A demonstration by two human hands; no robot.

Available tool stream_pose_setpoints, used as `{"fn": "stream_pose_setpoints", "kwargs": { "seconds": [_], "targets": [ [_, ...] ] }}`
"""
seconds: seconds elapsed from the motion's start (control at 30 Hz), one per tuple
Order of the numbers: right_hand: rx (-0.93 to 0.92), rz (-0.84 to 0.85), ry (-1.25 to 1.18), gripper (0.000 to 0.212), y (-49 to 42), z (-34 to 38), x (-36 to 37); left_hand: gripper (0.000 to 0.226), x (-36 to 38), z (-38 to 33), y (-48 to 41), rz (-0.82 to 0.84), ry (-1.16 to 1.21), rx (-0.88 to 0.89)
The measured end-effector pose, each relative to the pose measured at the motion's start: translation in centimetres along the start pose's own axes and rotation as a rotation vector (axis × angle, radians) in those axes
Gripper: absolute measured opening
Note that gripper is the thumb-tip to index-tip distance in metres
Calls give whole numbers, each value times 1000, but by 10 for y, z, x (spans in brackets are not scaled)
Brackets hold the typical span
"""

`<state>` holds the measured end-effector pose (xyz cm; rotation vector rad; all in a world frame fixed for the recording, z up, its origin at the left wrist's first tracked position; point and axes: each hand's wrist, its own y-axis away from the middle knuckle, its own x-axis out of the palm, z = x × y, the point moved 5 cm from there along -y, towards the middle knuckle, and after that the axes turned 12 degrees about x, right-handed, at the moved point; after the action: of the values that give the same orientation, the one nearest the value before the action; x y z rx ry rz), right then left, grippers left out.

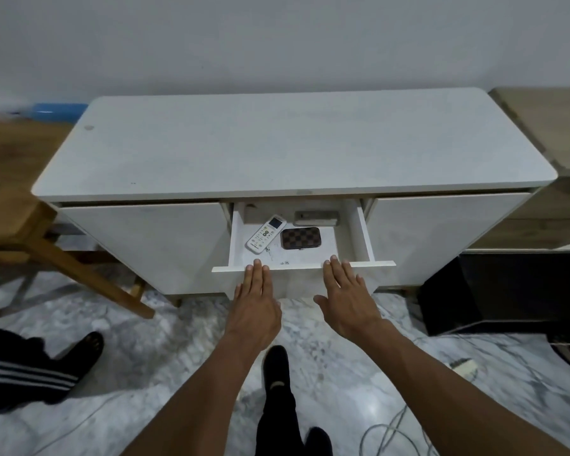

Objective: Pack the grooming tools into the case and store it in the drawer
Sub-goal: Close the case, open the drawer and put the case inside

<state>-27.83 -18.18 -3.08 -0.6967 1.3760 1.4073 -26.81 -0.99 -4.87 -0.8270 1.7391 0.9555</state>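
Observation:
The white cabinet's middle drawer (380, 264) stands pulled out. Inside it lies the closed brown checkered grooming case (300, 237), flat on the drawer floor. My left hand (255, 297) and my right hand (348, 292) lie flat against the drawer front with straight fingers, fingertips reaching its top edge. Neither hand holds anything.
A white remote control (266, 234) lies left of the case, and a grey flat object (316, 218) sits at the drawer's back. A wooden chair (23, 238) stands at the left, a black box (504, 291) at the right. Cables (395, 422) run over the marble floor. Another person's leg (30, 366) is at lower left.

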Motion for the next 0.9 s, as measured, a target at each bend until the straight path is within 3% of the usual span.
{"fn": "stream_pose_setpoints", "kwargs": {
  "seconds": [0.13,0.3,0.7,0.9],
  "targets": [
    [34,-66,46,72,-32,6,-16,73,-11,10,-36,-17,-11,19],
    [41,-26,58,72,-74,14,-33,76,-25,24,-76,-130,3,50],
    [84,-23,21,74,-142,25,-54,70,-44,54,-139,-148,21,105],
    [58,-109,-48,78,-152,30,-61,70,-47,58,-149,-129,-5,119]
  ]
}}
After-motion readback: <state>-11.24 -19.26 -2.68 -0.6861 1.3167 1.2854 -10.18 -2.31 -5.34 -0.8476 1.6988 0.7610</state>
